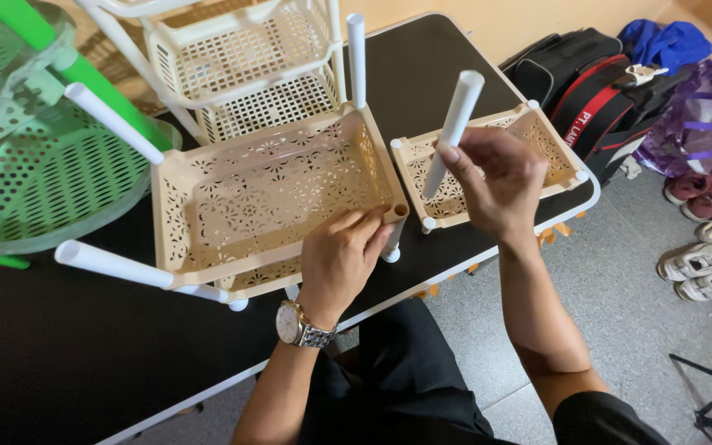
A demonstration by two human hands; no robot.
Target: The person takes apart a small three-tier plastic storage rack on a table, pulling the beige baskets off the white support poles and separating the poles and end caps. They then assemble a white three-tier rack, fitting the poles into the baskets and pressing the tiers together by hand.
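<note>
My left hand [341,257], with a wristwatch, grips the near right corner of a cream perforated plastic basket [249,198] lying on the black table [59,346]. White tubes stand out from the basket's other corners. My right hand [496,180] holds a white plastic tube [455,124] tilted upright, just right of that corner socket. Behind the tube lies a smaller cream tray [550,144] with white corner caps.
More cream baskets on white tubes [249,58] stand at the back. A green perforated rack [35,165] is at the left. Bags [611,91] and shoes [702,264] lie on the grey floor at the right, past the table's edge.
</note>
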